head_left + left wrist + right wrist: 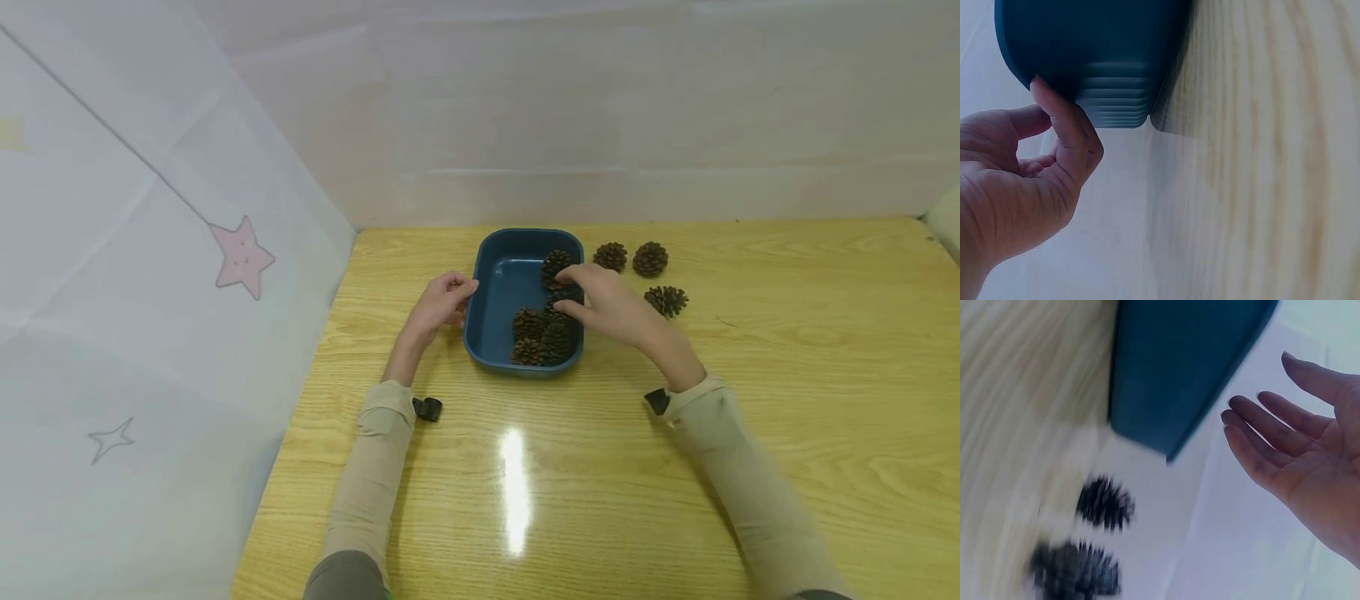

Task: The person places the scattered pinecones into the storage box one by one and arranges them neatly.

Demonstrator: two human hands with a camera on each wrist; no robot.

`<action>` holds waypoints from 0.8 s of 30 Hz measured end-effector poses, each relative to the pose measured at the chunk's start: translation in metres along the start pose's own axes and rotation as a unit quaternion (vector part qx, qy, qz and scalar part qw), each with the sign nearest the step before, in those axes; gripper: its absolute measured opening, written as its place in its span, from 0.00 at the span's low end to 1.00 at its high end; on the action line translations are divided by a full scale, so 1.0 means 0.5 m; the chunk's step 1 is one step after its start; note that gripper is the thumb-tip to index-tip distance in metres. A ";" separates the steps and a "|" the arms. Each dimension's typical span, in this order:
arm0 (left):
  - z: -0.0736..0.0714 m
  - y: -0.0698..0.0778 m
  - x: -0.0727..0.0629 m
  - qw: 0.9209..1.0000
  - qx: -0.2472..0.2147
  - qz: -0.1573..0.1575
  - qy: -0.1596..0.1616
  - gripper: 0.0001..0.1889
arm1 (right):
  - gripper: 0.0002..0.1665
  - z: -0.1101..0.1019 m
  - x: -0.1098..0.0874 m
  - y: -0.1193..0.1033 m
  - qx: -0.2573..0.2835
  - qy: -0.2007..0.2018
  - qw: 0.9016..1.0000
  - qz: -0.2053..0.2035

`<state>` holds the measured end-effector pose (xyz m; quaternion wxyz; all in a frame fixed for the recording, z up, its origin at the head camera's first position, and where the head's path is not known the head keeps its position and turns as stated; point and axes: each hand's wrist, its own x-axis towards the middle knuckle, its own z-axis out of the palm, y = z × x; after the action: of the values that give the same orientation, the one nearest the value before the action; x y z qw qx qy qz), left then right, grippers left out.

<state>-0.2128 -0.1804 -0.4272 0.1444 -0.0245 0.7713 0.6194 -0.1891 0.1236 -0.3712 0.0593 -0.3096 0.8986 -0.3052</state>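
A dark blue rectangular box [497, 310] stands on the table with several brown pine cones [527, 322] along its right side and near corner. My left hand [438, 306] is at the box's left side, its bent fingers and thumb holding the rim. In the left wrist view, a fingertip of the left hand [1035, 169] meets the rim. Over the right part of the box hovers my right hand [611, 304], thumb and fingers spread apart. The right wrist view shows the right hand [1300, 440] with nothing in it.
To the box's right lie three loose pine cones, a near one [666, 301], a far one [650, 259] and one beside the rim [610, 256]. A pale wall cloth [600, 125] hangs behind the wooden table [600, 467]; another sheet hangs at left.
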 end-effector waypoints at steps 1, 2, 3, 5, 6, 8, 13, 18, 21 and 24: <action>-0.002 0.001 -0.001 1.000 0.001 -0.001 0.001 0.18 | 0.27 -0.009 -0.007 0.006 -0.002 0.003 1.000 0.008; -0.003 0.002 -0.002 1.000 0.003 -0.001 0.002 0.19 | 0.27 -0.017 -0.013 0.013 -0.005 0.005 1.000 0.016; -0.005 0.002 -0.003 1.000 0.005 -0.001 0.003 0.19 | 0.27 -0.025 -0.020 0.021 -0.008 0.008 1.000 0.024; -0.008 0.003 -0.004 1.000 0.006 -0.001 0.006 0.19 | 0.27 -0.040 -0.034 0.039 -0.011 0.014 0.999 0.038; -0.009 0.002 -0.005 1.000 0.006 0.000 0.006 0.19 | 0.27 -0.048 -0.040 0.047 -0.009 0.015 0.999 0.045; -0.011 0.001 -0.006 1.000 0.003 0.001 0.007 0.19 | 0.27 -0.062 -0.055 0.063 -0.002 0.013 0.998 0.063; -0.012 -0.003 -0.006 1.000 0.000 0.003 0.001 0.20 | 0.30 -0.094 -0.097 0.106 0.020 0.006 0.994 0.110; -0.012 -0.002 -0.007 1.000 -0.001 0.001 0.003 0.21 | 0.33 -0.116 -0.135 0.149 0.024 0.011 0.991 0.133; -0.012 0.000 -0.008 1.000 -0.001 0.004 0.004 0.20 | 0.35 -0.125 -0.150 0.171 0.024 0.002 0.989 0.144; -0.013 0.000 -0.008 1.000 0.000 0.007 0.004 0.19 | 0.37 -0.131 -0.157 0.188 0.031 -0.010 0.987 0.158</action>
<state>-0.2103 -0.1874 -0.4251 0.1367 -0.0215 0.7720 0.6204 -0.1943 0.2623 -0.3799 0.1250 -0.1651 0.9256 -0.3168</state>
